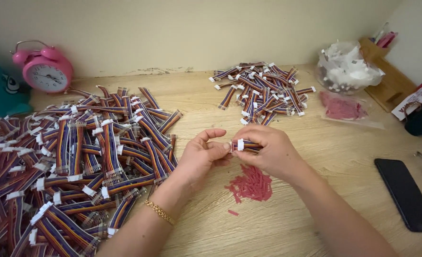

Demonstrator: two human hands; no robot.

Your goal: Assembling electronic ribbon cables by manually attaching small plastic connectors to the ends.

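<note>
The person's two hands are meeting over the middle of the wooden table (315, 157), working on one short ribbon cable (245, 145) of rainbow-coloured wires with a white connector at its end. The right hand (270, 154) is wrapping around the cable and pinching it between thumb and fingers, so that only the connector end is showing. The left hand (202, 154), a gold bracelet (159, 212) sitting on its wrist, is pressing its fingertips against that white connector, with the other fingers curling loosely above. Just below the hands, a small heap of red strips (251, 184) is lying on the table. A large pile of similar cables (63, 162) is spreading across the left side, and a smaller pile (263, 90) is lying further back, near the wall. A pink alarm clock (45, 69) is standing at the back left, a clear bag of white parts (349, 69) is sitting at the back right, and a dark phone (406, 192) is lying flat at the right edge.
</note>
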